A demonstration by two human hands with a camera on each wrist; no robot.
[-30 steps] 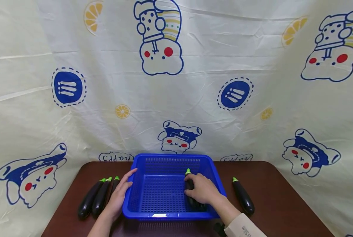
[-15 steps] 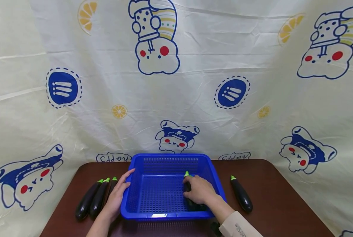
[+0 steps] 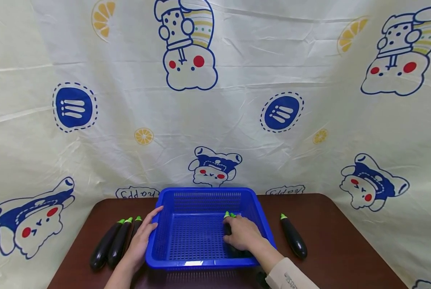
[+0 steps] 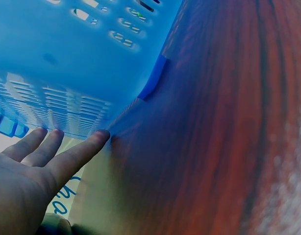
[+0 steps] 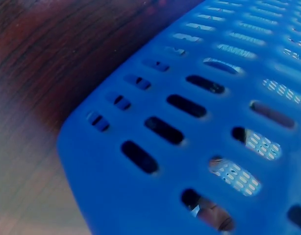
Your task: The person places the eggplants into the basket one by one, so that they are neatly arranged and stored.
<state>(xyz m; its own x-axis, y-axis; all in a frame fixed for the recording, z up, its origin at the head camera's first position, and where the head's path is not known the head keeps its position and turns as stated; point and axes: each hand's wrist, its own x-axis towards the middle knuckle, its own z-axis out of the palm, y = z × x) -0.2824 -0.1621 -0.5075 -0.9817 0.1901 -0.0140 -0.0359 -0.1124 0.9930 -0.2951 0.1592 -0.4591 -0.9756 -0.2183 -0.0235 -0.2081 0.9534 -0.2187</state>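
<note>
A blue plastic basket (image 3: 193, 237) stands at the middle of the table, its slotted wall (image 4: 82, 58) close up in the left wrist view. My left hand (image 3: 141, 239) lies along the basket's left side, fingers (image 4: 74, 159) straight and touching the wall. Inside, at the right, my right hand (image 3: 245, 233) grips a dark eggplant (image 3: 227, 229) with a green stem end. Another green tip (image 3: 232, 215) shows just beside it; the rest of that eggplant is mostly covered by the hand. In the right wrist view the basket wall (image 5: 116, 191) hides nearly all of this hand.
Several eggplants (image 3: 118, 247) lie side by side on the brown table (image 3: 331, 237) left of the basket. One more eggplant (image 3: 293, 237) lies to its right. A dark thing (image 3: 261, 279) shows partly under the right sleeve. A printed white curtain (image 3: 244, 132) hangs behind the table.
My right hand has shifted slightly towards me inside the basket with the eggplant, and a second green tip has come into sight. The left hand stays at the basket's side. The head view has turned slightly.
</note>
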